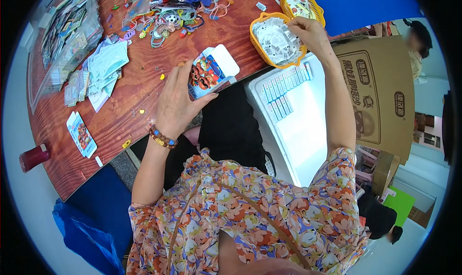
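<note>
My left hand [180, 94] is wrapped round a small printed carton [207, 73] with red cartoon figures, its white flap raised at the top. The carton is tilted over the table's near edge. At the right, my right hand [308, 32] reaches over a yellow plastic basket [255, 42] full of small clear-and-white packets [276, 42]. Its fingertips are bent together at the basket's rim; whatever they pinch is too small to make out. A second yellow basket [320, 16] with flat printed pieces stands just behind.
Elastic hair ties and charms [168, 22] lie heaped at the back. Paper cards [108, 58] and a flat carton [82, 134] lie left, near a dark red jar [34, 158]. Small boxes stand in rows [284, 90] in a white foam tray [303, 145]. A large cardboard box [380, 82] stands right; people are beyond.
</note>
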A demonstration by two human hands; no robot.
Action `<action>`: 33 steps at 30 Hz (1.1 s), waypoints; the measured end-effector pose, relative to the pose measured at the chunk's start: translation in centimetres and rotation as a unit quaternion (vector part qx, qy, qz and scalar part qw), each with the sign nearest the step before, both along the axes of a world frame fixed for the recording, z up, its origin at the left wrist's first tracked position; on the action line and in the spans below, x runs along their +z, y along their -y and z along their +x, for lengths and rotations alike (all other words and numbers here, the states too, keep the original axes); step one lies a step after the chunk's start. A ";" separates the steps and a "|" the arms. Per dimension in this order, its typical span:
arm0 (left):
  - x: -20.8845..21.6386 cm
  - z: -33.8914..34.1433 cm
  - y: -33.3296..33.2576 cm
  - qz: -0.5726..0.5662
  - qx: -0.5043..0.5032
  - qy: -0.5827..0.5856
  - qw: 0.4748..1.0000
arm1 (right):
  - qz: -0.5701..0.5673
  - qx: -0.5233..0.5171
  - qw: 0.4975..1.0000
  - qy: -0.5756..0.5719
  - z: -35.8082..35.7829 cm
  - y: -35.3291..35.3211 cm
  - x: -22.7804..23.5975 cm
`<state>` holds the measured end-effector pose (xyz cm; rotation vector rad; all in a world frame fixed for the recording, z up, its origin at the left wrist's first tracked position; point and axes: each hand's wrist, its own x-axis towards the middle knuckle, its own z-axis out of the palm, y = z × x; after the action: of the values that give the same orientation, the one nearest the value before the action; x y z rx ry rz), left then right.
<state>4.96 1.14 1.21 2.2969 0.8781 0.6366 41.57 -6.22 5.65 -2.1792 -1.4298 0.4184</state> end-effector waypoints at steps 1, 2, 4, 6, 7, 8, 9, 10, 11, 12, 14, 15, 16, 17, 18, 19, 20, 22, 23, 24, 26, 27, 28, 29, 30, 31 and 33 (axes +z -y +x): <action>0.2 0.4 -0.1 -0.009 -0.010 0.009 1.000 | 0.006 -0.029 0.998 -0.063 0.1 0.1 0.4; 0.4 0.6 -0.1 -0.018 -0.019 0.016 1.000 | 0.008 -0.029 0.998 -0.062 0.3 0.2 0.4; 0.1 1.5 -0.1 -0.005 -0.020 0.031 0.999 | 0.021 -0.032 0.982 -0.183 0.8 0.5 0.3; -0.1 2.2 0.0 0.003 -0.019 0.042 0.999 | 0.016 -0.062 0.974 -0.219 0.4 0.8 0.7; -0.2 2.5 0.0 0.014 -0.023 0.047 0.999 | 0.002 -0.066 0.965 -0.256 0.6 1.0 0.8; -0.2 2.9 0.0 0.025 -0.027 0.052 0.998 | -0.010 -0.070 0.954 -0.292 0.7 1.0 0.8; -0.2 3.3 0.0 0.025 -0.028 0.051 0.998 | -0.009 -0.071 0.954 -0.293 0.7 1.1 0.6; -0.3 3.7 0.0 0.025 -0.024 0.039 0.999 | -0.012 -0.068 0.950 -0.304 0.7 1.2 0.4; -0.3 4.0 0.1 0.025 -0.018 0.026 0.999 | -0.016 -0.064 0.946 -0.316 0.3 1.2 0.4; -0.2 4.2 0.1 0.024 -0.018 0.024 0.999 | -0.016 -0.065 0.946 -0.318 0.0 1.3 0.4; -0.1 4.9 0.2 0.028 -0.032 0.036 0.998 | -0.010 -0.057 0.950 -0.308 -1.0 1.5 1.2; -0.2 4.9 0.1 0.029 -0.026 0.029 0.999 | -0.011 -0.050 0.948 -0.314 -2.0 1.2 1.7; -0.4 4.8 0.1 0.040 -0.021 0.030 0.999 | -0.006 -0.001 0.946 -0.323 -3.1 1.0 2.5; -0.5 5.0 0.2 0.048 -0.021 0.035 0.998 | 0.000 0.043 0.944 -0.326 -4.1 1.1 3.1; -0.6 5.1 0.3 0.048 -0.023 0.033 0.998 | 0.001 0.042 0.944 -0.328 -5.0 1.1 3.3; -0.6 5.2 0.4 0.043 -0.020 0.039 0.998 | 0.007 0.074 0.954 -0.291 -6.0 0.9 3.3; -0.5 5.3 0.5 0.038 -0.018 0.047 0.998 | 0.014 0.104 0.962 -0.251 -7.3 0.7 3.7; -0.6 5.1 0.6 0.035 -0.017 0.046 0.998 | 0.005 0.108 0.967 -0.228 -9.6 0.0 3.7; -0.6 5.1 0.7 0.029 -0.018 0.050 0.998 | 0.023 0.120 0.980 -0.158 -10.2 -0.2 3.3; -0.6 5.1 0.7 0.030 -0.017 0.050 0.998 | 0.040 0.132 0.987 -0.087 -11.0 -0.5 3.2; -0.7 5.0 0.8 0.050 -0.016 0.052 0.997 | 0.011 0.104 0.994 -0.025 -12.2 -0.6 3.4; -0.7 4.9 0.8 0.050 -0.015 0.052 0.997 | 0.029 0.114 0.991 0.059 -12.5 -0.7 3.0; -0.7 4.8 0.8 0.052 -0.008 0.053 0.997 | 0.047 0.123 0.981 0.143 -12.8 -0.8 2.8; -0.8 4.6 0.8 0.054 -0.001 0.052 0.997 | 0.023 0.109 0.986 0.125 -13.5 -0.9 3.1; -0.8 4.6 0.8 0.054 0.000 0.052 0.997 | 0.022 0.110 0.986 0.125 -13.9 -1.0 2.9; -0.9 4.6 0.7 0.056 -0.004 0.051 0.997 | 0.040 0.127 0.981 0.143 -14.1 -1.0 2.5; -0.9 4.6 0.6 0.059 -0.007 0.049 0.997 | 0.059 0.145 0.974 0.161 -14.4 -1.2 2.3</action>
<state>9.60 0.53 0.28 2.3511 0.7973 0.8088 27.21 -5.05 7.98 -2.0115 -1.9087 0.0740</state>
